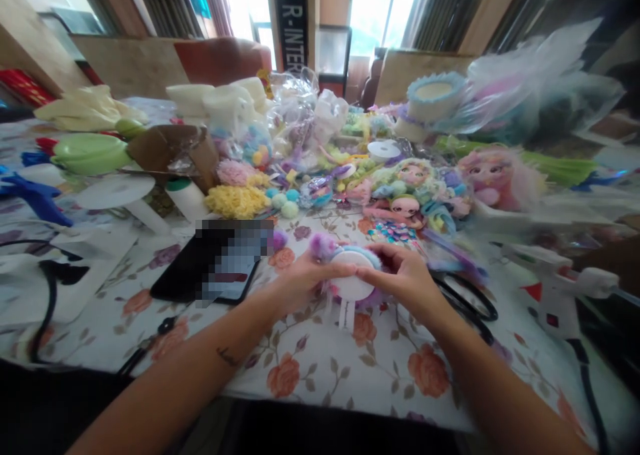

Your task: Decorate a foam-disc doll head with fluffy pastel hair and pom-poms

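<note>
Both hands meet over the floral-cloth table (320,362). Left hand (295,285) cups the fluffy purple-trimmed white disc (353,276); right hand (407,275) pinches its rim with fingertips pressed together. Judged best practice: support the disc evenly, press gently along the trim. Dolls (405,205) and a black tablet (210,268) lie near.

Bright windows (380,8) at back, daylight strong. Dark curtains (440,12) just right of windows. Red-brown chair (223,58) left of windows, below. Tan wall panels beside chair.
</note>
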Available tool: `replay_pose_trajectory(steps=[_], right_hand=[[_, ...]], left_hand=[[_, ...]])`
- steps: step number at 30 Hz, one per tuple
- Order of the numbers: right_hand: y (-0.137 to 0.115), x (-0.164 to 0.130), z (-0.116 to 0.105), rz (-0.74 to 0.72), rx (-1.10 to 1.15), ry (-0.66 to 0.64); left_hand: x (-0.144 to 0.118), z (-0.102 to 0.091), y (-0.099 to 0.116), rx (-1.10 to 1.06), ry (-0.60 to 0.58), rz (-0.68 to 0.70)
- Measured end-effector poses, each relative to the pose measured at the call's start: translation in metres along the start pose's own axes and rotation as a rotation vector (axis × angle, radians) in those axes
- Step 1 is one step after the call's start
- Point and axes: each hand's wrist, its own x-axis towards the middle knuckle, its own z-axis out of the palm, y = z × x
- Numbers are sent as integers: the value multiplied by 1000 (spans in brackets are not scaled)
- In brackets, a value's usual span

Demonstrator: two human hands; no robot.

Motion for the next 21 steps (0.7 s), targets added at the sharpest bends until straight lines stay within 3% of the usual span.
replay_pose_trajectory(steps=[5, 8, 10, 14, 18, 19, 21], right_hand=[[2, 4, 1, -12, -49, 2], [0, 4, -2, -24, -50, 2], [0, -1, -11, -45, -51, 74], [19, -36, -43, -11, -233, 491], [58, -90, -83, 62, -583, 1095], [66, -101, -93, 72, -665, 1194], [76, -117, -111, 125, -761, 1248]], left_hand=[[0, 1, 2, 16, 2, -45], [1, 1, 3, 73, 56, -55], [2, -1, 2, 87, 112, -3], [7, -8, 0, 107, 256, 183], [9, -10, -1, 166, 354, 291], [8, -10, -1, 163, 358, 299], [8, -9, 0, 144, 349, 282]])
